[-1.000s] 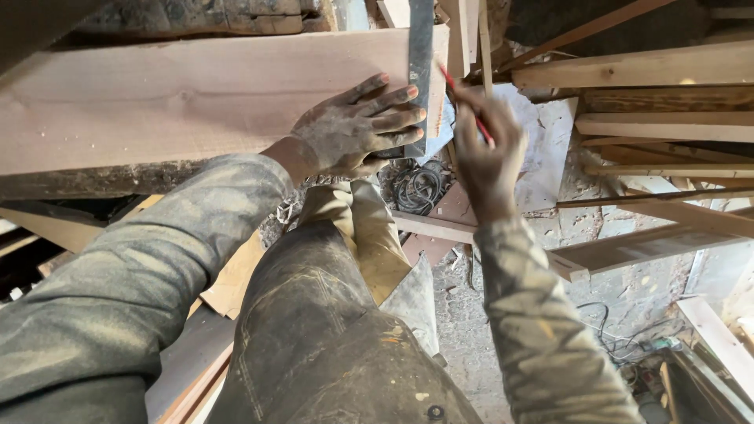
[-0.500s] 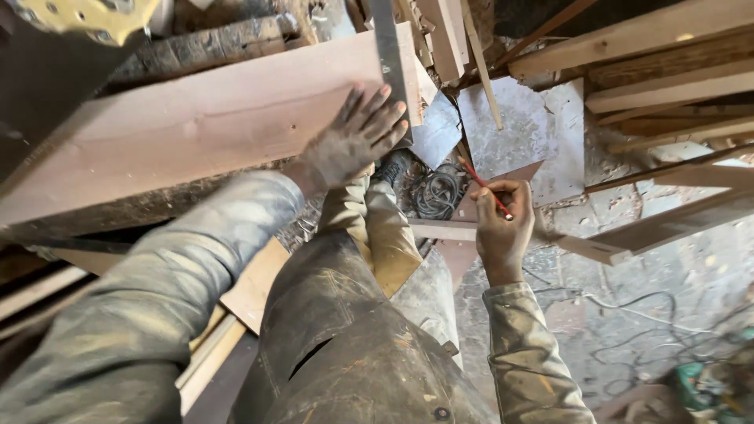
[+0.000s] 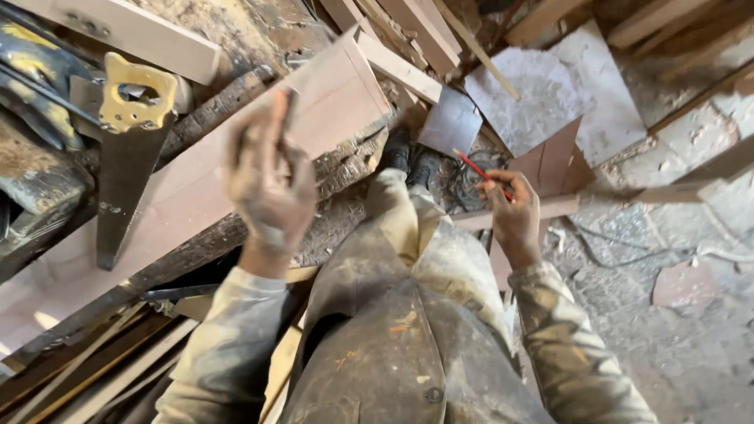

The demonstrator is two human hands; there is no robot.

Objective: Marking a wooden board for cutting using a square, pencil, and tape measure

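The left hand [image 3: 269,182] is blurred, lifted above the long pale wooden plank [image 3: 236,165]; its grip cannot be told. The right hand [image 3: 514,216] pinches a red pencil [image 3: 481,172] over open, dusty floor at right. A yellow-handled handsaw [image 3: 126,157] lies far left.

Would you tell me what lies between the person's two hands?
In the head view, the raised knee in dusty trousers lies between the left hand and the right hand holding the pencil.

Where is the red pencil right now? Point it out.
In the head view, the red pencil is right of centre, held in the right hand, its tip pointing up-left above the person's raised knee, near the pale board offcuts on the floor.
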